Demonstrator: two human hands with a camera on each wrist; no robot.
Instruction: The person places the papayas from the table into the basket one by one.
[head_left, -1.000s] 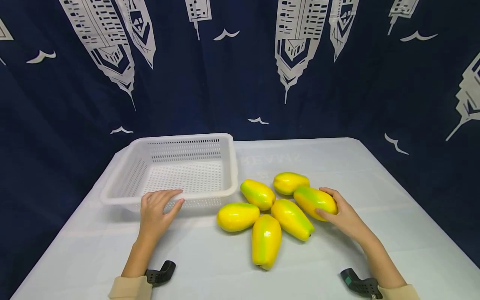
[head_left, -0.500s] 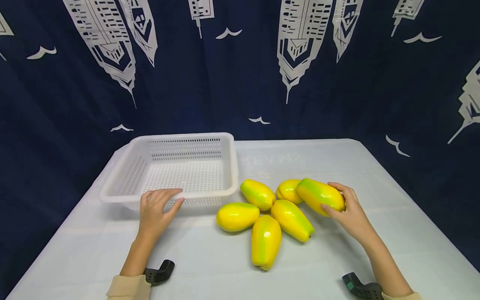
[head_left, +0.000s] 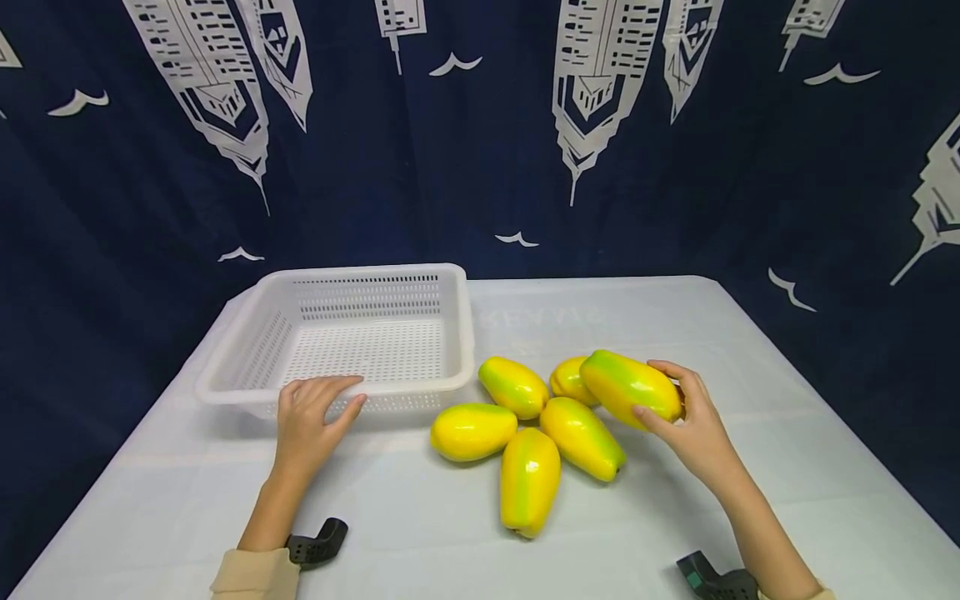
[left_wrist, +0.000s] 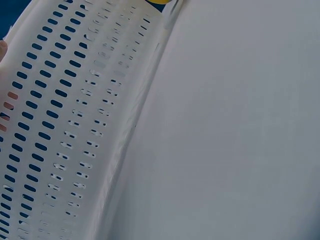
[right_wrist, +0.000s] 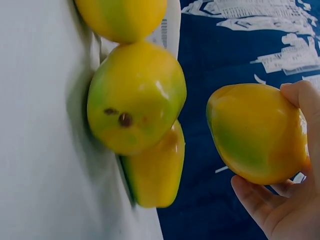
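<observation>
My right hand [head_left: 696, 429] holds a yellow-green papaya [head_left: 628, 387] by its right end, thumb on the near side and fingers on the far side. In the right wrist view this held papaya [right_wrist: 252, 137] hangs clear of the tabletop, apart from the others. Just left of it, several more papayas [head_left: 528, 482] lie in a loose cluster, one partly hidden behind the held one. My left hand [head_left: 309, 425] grips the front rim of a white perforated plastic basket [head_left: 408, 388]. Through the holes of the basket wall [left_wrist: 55, 105], bits of my fingers show in the left wrist view.
The basket stands at the back left of a table with a white cover [head_left: 420, 542], its inside bare. Behind the table hangs a dark blue curtain [head_left: 465, 167] with white building prints. Black camera mounts [head_left: 321, 542] sit on both wrists.
My right hand has lifted its papaya off the tabletop, up and to the right at first, then slightly back left. The left hand and the basket stay in place.
</observation>
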